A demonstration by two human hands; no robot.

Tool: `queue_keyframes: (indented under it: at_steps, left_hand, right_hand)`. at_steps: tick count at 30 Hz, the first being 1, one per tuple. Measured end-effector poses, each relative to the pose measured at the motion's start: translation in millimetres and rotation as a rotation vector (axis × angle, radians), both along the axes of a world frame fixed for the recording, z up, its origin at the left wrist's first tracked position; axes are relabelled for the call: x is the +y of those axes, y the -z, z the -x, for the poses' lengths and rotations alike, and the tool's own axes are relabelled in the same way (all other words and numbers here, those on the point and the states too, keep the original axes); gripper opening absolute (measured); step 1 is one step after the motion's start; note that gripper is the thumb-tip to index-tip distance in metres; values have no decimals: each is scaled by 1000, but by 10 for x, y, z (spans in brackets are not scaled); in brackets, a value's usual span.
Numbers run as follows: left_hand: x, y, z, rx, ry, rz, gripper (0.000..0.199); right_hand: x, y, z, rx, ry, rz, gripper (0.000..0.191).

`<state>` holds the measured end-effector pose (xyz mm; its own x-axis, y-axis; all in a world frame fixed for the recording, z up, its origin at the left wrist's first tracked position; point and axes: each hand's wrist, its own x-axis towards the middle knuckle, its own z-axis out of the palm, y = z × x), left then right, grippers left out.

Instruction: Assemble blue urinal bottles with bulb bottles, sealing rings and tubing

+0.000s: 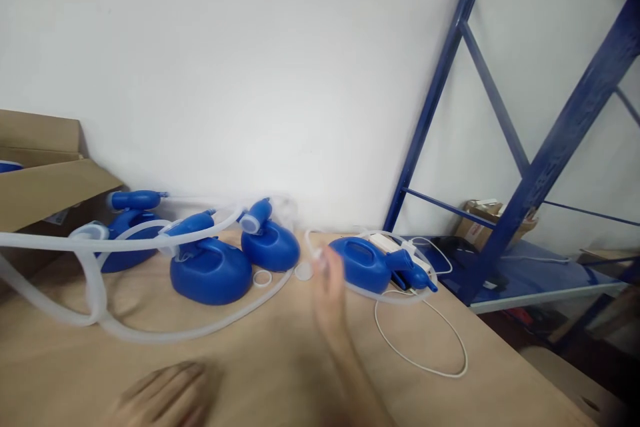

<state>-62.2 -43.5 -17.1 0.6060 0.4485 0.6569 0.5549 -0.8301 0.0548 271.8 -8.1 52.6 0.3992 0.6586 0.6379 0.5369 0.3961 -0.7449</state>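
My right hand point(329, 283) reaches over the table beside a blue container point(363, 265). Its fingers are closed around the whitish mouth of that container or a tube end; blur hides which. Low on the left, my left hand point(163, 395) rests on the table, fingers together and slightly curled, nothing visible in it. Left of my right hand stand several blue bottles, among them a near one point(213, 273) and one closer to the wall point(271, 247). A white ring point(262, 278) and a white disc point(303, 271) lie between them and my right hand.
Translucent tubing point(165, 335) loops across the left of the wooden table point(260, 373). An open cardboard box point(45, 190) stands at the left. To the right are a power strip point(387, 244), a white cable point(463, 353) and a blue metal shelf point(545, 280).
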Motion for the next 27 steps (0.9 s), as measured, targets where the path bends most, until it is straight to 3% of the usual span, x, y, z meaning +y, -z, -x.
queue_keyframes:
  at_steps: [3,6,8,10,14,17,20,24,27]
  left_hand:
    - [-1,-84,-336,173,83,-214,59]
    - [75,-209,-521,274,162,-134,70]
    - [136,-166,-545,217,172,-17,70]
    - [190,-34,-527,140,124,69,68]
    - [229,158,-491,120,61,91,62]
    - [202,110,-494,139,61,82,57]
    - [171,28,-502,148,55,82,55]
    - [165,6,-505,165,52,65,56]
    - [171,-4,-518,172,68,36,58]
  right_hand:
    - [51,-114,-1065,-94,357,-89,66]
    - [43,-144,-2030,-106,560,111,74]
    - [38,-141,-2416,-100,550,204,71]
    - [51,-132,-2584,-111,487,266,64]
    - [63,-84,-2555,-147,348,329,61]
    - [-15,-26,-2418,-245,302,346,67]
    - [-156,-20,-2166,-413,341,301,65]
    - [-365,-226,-1560,-724,519,86,58]
    - [-541,-503,-982,-1052,530,-112,36]
